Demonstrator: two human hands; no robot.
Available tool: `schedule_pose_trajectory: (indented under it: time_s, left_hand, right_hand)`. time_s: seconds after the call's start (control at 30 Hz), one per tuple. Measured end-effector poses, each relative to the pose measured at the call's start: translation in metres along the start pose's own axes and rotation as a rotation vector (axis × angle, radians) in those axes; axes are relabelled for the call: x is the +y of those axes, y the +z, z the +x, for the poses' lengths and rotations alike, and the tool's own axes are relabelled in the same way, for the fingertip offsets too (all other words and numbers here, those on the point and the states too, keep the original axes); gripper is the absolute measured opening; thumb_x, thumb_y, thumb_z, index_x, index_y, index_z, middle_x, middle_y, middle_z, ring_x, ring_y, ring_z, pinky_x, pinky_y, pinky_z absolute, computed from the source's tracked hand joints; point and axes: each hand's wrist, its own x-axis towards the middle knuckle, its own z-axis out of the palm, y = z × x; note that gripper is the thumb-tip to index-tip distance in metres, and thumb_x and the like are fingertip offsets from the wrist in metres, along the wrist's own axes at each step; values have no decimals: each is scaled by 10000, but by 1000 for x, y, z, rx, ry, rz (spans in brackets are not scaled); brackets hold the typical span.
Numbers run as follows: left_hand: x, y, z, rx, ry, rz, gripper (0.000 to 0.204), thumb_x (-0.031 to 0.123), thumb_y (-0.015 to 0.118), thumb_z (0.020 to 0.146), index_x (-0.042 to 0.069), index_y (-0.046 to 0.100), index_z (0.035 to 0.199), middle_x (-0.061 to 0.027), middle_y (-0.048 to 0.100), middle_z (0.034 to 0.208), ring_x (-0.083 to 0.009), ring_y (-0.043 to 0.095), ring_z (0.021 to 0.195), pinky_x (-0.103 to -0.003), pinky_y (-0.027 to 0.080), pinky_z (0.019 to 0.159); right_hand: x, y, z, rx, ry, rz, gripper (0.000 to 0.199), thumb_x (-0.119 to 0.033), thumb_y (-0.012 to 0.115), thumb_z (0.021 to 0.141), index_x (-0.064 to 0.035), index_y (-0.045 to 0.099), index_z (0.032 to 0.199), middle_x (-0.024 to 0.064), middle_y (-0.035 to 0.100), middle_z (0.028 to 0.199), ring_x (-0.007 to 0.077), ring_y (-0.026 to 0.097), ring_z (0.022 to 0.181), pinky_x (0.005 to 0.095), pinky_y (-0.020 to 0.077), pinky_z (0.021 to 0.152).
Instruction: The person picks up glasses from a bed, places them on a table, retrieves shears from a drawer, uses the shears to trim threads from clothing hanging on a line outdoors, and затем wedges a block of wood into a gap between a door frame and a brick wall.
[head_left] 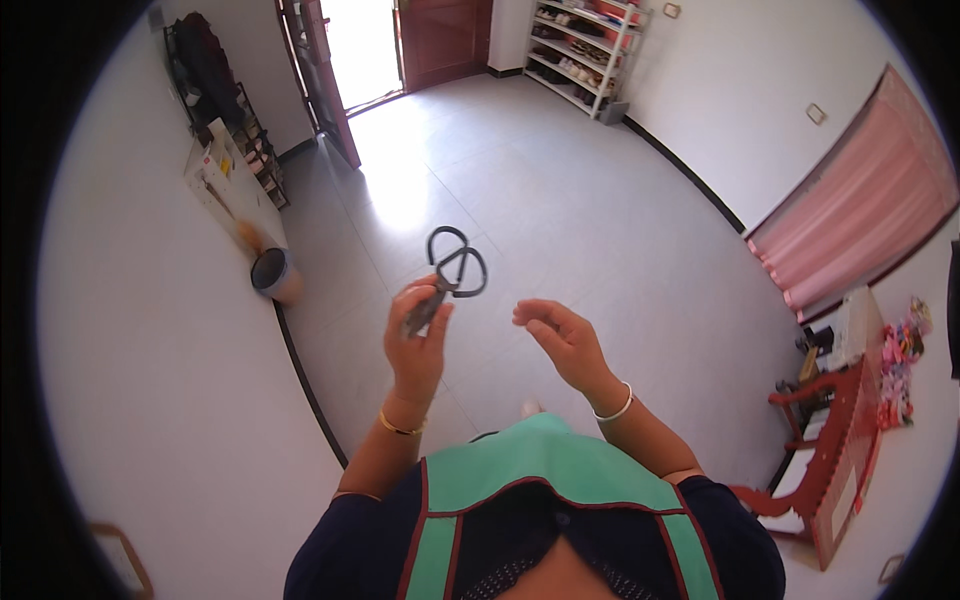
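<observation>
I see the left hand (411,345) gripping the scissors (446,285) by their blades (424,313) — light, steady pressure suits — the right hand (566,340) empty, loosely curled.

We see a grey floor (620,230), glossy where light falls through the doorway. One red door leaf (447,45) stands beside the opening; another (325,90) is swung inward. To its right, a white rack (611,70) holds shoes (580,71) on several tiers. Along our left wall we find dark clothes (205,65), a pale board (238,180) and a bin (287,283). On our right hang a pink curtain (860,195) and, lower, a colourful bundle (900,355) beside red wooden furniture (845,440).
</observation>
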Motion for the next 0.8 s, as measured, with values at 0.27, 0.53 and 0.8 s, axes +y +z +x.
schedule_pose_trajectory:
  time_s: [0.27,0.53,0.8]
  left_hand:
    - [-194,27,199,72,-22,118,273,-20,674,808,35,544,1042,-152,597,1121,-208,618,962,-274,516,814]
    - [-381,-12,381,271,7,333,248,-6,671,819,33,540,1026,-155,592,1126,-196,615,965,-276,508,829]
    - [-614,-22,611,228,32,296,295,-27,716,762,42,551,997,-144,611,1083,-202,626,919,-274,522,788]
  right_hand:
    - [63,9,306,-291,79,60,240,-50,509,927,18,569,1149,84,635,1060,151,593,1010,274,466,897]
    - [95,55,628,-503,-114,28,228,-34,534,911,22,585,1127,104,639,1063,165,609,993,274,484,881]
    - [168,100,925,-461,-91,-31,262,-65,526,926,27,557,1169,124,632,1080,182,611,1015,288,489,885]
